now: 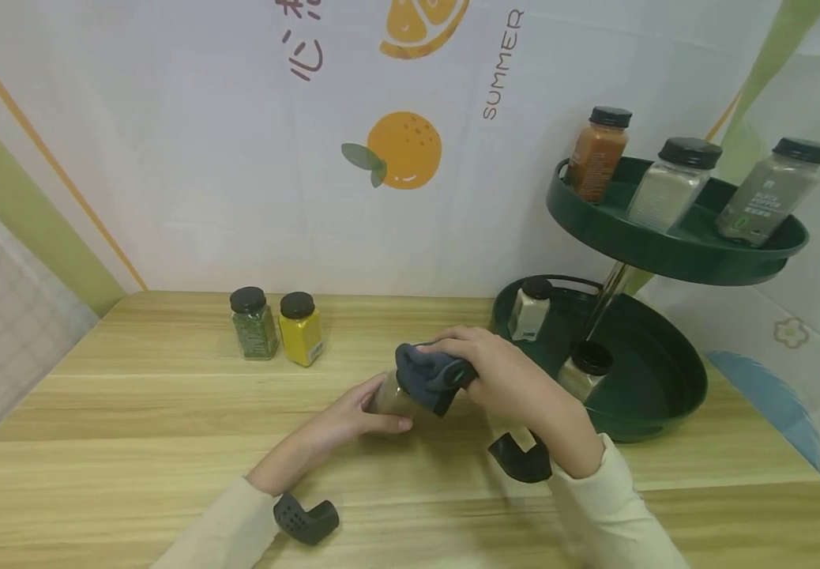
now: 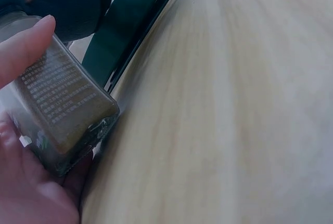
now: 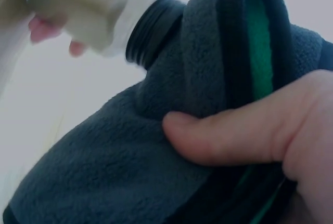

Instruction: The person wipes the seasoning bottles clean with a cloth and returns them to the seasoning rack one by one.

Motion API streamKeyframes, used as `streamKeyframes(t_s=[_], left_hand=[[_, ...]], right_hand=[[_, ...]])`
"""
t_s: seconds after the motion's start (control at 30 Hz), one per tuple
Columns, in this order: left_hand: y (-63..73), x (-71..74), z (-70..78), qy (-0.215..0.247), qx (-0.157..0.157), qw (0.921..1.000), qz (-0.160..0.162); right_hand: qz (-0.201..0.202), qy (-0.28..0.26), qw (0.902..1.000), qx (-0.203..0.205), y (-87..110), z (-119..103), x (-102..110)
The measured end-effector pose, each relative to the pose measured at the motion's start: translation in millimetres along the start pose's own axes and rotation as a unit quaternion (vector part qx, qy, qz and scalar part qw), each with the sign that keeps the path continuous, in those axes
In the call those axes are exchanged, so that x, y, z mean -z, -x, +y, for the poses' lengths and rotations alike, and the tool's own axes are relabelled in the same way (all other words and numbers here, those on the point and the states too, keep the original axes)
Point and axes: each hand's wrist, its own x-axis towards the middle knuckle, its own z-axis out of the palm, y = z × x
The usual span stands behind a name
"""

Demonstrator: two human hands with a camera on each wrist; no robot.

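Note:
My left hand [image 1: 353, 412] grips a glass spice jar [image 2: 67, 99] with printed text on its side, tilted close over the wooden table. The thumb lies along one face of the jar in the left wrist view. My right hand [image 1: 498, 367] holds a folded dark blue-grey cloth [image 3: 119, 146] against the jar's black lid [image 3: 153, 29]. Green lining shows inside a fold of the cloth, and my right thumb presses on its outside. In the head view the cloth hides most of the lid.
Left of my hands stand a jar of green herbs [image 1: 254, 328] and a yellow jar [image 1: 300, 332]. At the right is a two-tier green rack [image 1: 666, 257]; its upper tray bears an orange jar [image 1: 597, 158] and two others, its lower tray [image 1: 655, 395] two jars.

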Motion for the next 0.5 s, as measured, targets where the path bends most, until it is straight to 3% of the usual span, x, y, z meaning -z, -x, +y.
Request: streamKeyframes(t_s=[0.3,0.43,0.5], left_hand=[[0.9,1.1,-0.7,0.005,0.004,1.0,0.007],[0.2,1.8,-1.4,0.01,0.002,0.9999,0.005],[0.0,1.9,-1.2,0.011,0.002,0.9999,0.006]], right_hand=[[-0.012,0.052,0.9967,-0.062,2.9,14,8],[0.004,0.057,0.9953,-0.078,6.8,16,14],[0.026,0.041,0.9967,-0.066,7.6,14,16]])
